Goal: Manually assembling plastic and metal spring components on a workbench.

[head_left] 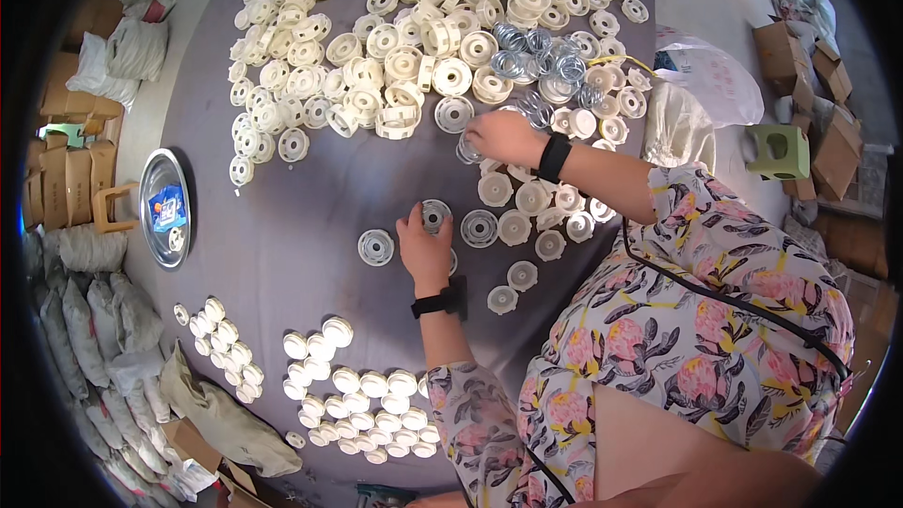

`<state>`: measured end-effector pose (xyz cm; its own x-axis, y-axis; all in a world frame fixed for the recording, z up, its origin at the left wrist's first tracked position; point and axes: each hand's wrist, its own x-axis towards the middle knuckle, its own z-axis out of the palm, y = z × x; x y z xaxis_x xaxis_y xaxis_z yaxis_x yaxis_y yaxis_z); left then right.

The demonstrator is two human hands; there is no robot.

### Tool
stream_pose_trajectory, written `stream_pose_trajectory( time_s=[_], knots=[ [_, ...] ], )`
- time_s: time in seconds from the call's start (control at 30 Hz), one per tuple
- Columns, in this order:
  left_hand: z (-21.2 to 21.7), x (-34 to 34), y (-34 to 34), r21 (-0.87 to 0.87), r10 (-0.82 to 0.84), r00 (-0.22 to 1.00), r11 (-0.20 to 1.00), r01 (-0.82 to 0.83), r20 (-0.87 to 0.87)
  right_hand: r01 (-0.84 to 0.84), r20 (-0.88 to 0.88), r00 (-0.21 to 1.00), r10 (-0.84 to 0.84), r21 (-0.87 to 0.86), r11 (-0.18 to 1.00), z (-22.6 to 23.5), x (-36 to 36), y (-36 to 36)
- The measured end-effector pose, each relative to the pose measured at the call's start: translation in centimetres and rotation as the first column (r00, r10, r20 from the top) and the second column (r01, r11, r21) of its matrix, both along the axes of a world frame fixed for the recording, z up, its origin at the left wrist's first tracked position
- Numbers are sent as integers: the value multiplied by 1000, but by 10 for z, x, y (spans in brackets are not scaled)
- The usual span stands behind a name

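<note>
My left hand [422, 246] rests on the grey table [282, 226], its fingers on a round white plastic part [435, 214] with a metal ring in it. My right hand [503, 137] reaches further up the table and pinches a metal spring ring [467, 150] near a heap of shiny spring rings [541, 56]. Both wrists wear black bands. Between and right of my hands lie several white round parts [527, 212]. One more round white part [375, 246] lies alone to the left of my left hand.
A big pile of white plastic wheels [376, 47] covers the far half of the table. Stacked white caps [362, 400] sit near the front edge. A round metal tray [166, 207] lies at the left edge. Sacks, cartons and a green stool [779, 150] surround the table.
</note>
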<state>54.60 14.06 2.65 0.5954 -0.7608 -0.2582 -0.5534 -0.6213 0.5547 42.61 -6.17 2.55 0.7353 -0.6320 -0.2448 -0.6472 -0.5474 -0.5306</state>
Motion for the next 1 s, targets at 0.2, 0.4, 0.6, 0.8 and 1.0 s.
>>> stream_pose_trajectory(
  time_s=[0.2,0.4,0.6,0.8,1.0],
  knots=[
    [14,-10,-10,49,39,998,998,-40,39,-28,-187,982,29,5,1000,-4,-16,-14],
    [-4,-7,4,-16,-81,969,996,87,235,-38,-155,987,33,-28,999,-1,-25,-11],
    [1,6,7,110,-62,954,993,30,294,-64,15,998,64,-14,998,-38,-7,13],
    [17,11,18,-127,-90,938,982,139,336,35,184,982,-38,22,999,9,2,17],
    [0,-13,-34,-257,-170,959,939,227,225,84,124,991,-44,-335,938,7,-84,-14]
  ],
)
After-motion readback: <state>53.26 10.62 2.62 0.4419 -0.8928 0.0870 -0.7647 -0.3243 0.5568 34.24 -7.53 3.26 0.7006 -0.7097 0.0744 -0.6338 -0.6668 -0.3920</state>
